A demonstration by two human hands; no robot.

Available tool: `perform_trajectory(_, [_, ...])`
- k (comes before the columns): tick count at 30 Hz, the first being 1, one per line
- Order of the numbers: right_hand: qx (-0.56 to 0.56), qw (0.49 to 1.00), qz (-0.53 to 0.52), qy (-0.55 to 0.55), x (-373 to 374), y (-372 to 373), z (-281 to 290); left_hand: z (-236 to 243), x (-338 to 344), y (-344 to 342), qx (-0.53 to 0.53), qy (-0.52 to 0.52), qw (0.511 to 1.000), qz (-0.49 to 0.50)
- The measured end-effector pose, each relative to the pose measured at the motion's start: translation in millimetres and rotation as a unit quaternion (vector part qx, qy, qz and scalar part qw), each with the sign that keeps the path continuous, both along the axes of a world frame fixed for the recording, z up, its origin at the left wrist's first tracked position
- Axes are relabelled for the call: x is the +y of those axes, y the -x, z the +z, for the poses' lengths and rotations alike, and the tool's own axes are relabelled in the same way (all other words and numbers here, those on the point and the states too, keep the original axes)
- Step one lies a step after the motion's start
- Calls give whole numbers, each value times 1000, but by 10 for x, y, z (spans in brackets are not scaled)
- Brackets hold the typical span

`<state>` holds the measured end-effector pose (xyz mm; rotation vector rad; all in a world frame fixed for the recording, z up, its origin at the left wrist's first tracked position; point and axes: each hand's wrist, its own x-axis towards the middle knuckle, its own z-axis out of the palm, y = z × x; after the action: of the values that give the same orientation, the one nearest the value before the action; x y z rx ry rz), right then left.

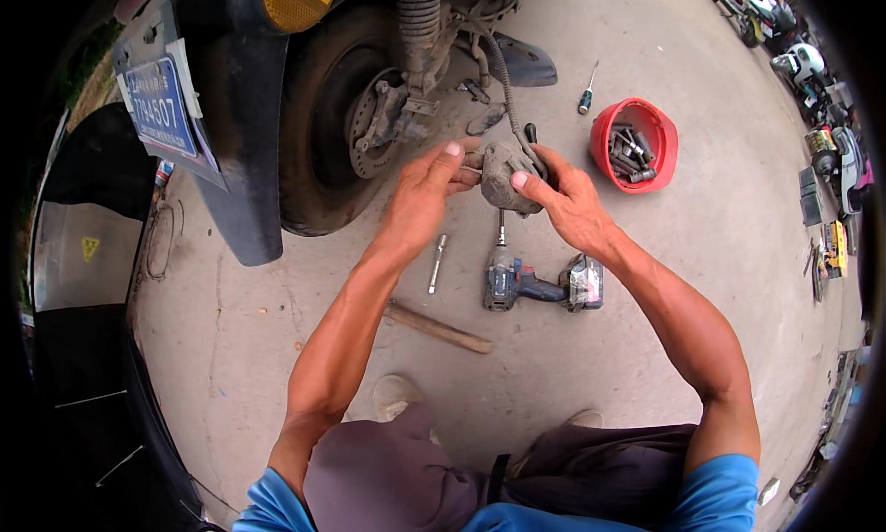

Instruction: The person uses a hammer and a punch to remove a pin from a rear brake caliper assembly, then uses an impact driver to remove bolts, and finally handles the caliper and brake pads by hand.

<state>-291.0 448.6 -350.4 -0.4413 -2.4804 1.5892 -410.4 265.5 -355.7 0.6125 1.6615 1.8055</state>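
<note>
Beside a dusty wheel (300,167), right hand (574,203) with fingers clamped on a grimy grey housing (499,179), left hand (422,188) alongside, fingers loosely apart, cordless driver (503,283) on the ground (554,384)

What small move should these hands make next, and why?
Perhaps turn the grimy part gently, without pulling: the right fingers grip it, the left fingers are beside it, and a ribbed line runs to it from the vehicle.

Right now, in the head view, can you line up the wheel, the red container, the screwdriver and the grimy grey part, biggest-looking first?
1. Wheel
2. Red container
3. Grimy grey part, partly covered by the right hand; probably nearer the camera, so its real size is unsure
4. Screwdriver
</note>
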Motion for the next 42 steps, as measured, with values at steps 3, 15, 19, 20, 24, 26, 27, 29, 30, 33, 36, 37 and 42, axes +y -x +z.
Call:
perform_trajectory(3, [21,993,-2,118,201,7,-132,16,26,36,76,-10,997,33])
perform_trajectory(15, [69,858,-76,504,419,146,-101,-673,-186,72,144,179,973,39])
perform_trajectory(19, [66,827,-106,549,448,139,-40,-884,-360,9,188,350,917,-16])
perform_trajectory(20, [75,822,-78,559,491,143,-69,-1124,-449,28,252,406,878,-11])
perform_trajectory(24, [83,792,-35,604,627,133,-203,-1424,-637,23,317,579,750,-50])
perform_trajectory(26, [78,784,-36,615,613,183,-222,-1685,-804,75,322,595,735,-34])
perform_trajectory(27, [73,775,-36,626,603,207,-229,-1816,-896,92,327,611,720,-18])
perform_trajectory(29, [72,779,-18,623,651,203,-271,-1881,-982,31,344,603,719,-13])
perform_trajectory(30, [70,780,4,622,668,200,-281,-1914,-995,7,362,598,716,-7])
perform_trajectory(33, [70,779,-9,623,622,213,-261,-1893,-1014,-19,349,593,725,-8])
perform_trajectory(36, [57,770,-42,634,569,238,-215,-1910,-1038,13,345,603,719,-10])
perform_trajectory(37, [58,770,-42,634,574,235,-213,-1917,-1043,23,345,602,720,-10])
perform_trajectory(42, [65,751,31,657,635,218,-252,-1921,-1041,30,330,609,721,-20])
